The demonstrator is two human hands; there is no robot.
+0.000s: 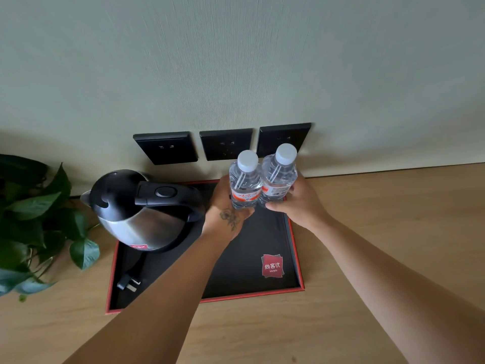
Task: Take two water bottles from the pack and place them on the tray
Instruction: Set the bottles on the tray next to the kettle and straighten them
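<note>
Two clear water bottles with white caps and orange-white labels stand upright side by side at the far right corner of a black tray (296, 248) with a red rim. My left hand (227, 214) wraps the left bottle (245, 179) from its left side. My right hand (298, 203) wraps the right bottle (279, 174) from the right. The bottles touch each other. Their bases are hidden behind my fingers, so I cannot tell whether they rest on the tray. The pack is not in view.
A steel and black electric kettle (143, 208) fills the tray's left half, its plug (128, 282) lying at the front left. A leafy green plant (39, 222) stands left of the tray. Three black wall sockets (225, 147) sit behind. The wooden tabletop (393, 232) extends right.
</note>
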